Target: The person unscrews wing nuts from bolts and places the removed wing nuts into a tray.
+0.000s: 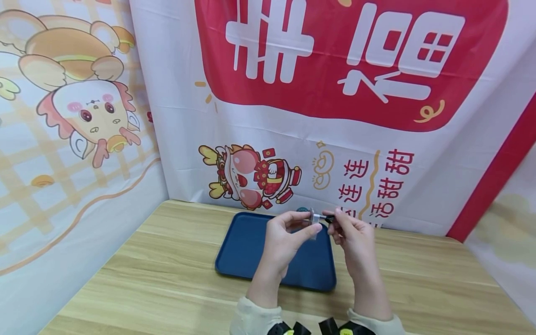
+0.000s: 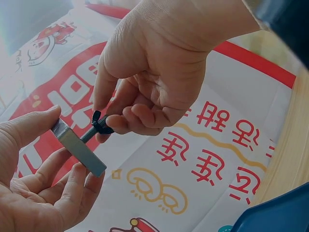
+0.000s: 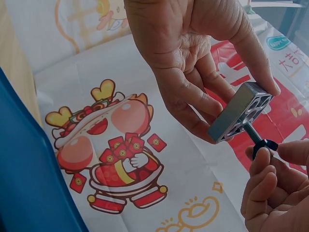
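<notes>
A wood-grain table point(image 1: 159, 274), blue tray point(image 1: 247, 246) and printed cloth hangings point(image 1: 176, 116) suggest an indoor workspace.

The right hand point(image 1: 353, 232) partly hides the black knob point(image 2: 102, 125), perhaps winged in shape; in the head view the metal block point(image 2: 79, 148) is too small for its details; edges of both wrist views cut the blue tray point(image 1: 240, 253)

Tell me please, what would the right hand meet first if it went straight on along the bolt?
Likely the block in the left hand: the bolt runs toward it from the knob that the right hand pinches. The gap's depth is hard to judge.
</notes>
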The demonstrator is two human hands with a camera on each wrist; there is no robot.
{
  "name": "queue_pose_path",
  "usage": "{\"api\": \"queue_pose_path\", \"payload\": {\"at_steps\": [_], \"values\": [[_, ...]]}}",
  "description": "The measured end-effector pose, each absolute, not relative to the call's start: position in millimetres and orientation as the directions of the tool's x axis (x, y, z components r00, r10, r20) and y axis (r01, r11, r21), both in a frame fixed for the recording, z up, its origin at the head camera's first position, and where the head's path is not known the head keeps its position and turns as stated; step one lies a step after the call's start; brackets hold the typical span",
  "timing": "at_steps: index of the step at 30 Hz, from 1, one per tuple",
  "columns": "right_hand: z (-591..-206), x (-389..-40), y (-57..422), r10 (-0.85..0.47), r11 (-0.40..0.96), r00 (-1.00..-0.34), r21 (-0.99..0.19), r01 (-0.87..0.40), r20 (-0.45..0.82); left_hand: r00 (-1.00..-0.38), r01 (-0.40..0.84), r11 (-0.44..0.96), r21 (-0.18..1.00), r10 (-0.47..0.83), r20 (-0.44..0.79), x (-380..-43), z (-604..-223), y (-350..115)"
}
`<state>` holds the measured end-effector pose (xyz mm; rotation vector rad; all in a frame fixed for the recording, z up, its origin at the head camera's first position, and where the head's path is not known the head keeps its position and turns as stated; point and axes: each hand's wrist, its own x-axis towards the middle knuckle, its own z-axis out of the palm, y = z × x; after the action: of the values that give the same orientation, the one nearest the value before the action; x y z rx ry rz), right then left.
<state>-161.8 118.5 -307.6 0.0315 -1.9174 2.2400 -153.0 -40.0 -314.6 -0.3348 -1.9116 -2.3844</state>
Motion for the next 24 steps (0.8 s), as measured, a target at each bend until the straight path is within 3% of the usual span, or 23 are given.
{"api": "queue_pose_path", "payload": {"at_steps": [17,24], "values": [[-310,-161,131,0.002,-0.11,-0.974,-0.968,-0.227,0.228,-0.971,0.197,-0.213,0.957,0.09,0.22,-153,-315,-41],[-313,-163,135,-0.051,-0.011,-0.953,-0.954,-0.3,0.3,-0.974,0.189,-0.213,0.959,0.086,0.211,-153,-315,-41]]}}
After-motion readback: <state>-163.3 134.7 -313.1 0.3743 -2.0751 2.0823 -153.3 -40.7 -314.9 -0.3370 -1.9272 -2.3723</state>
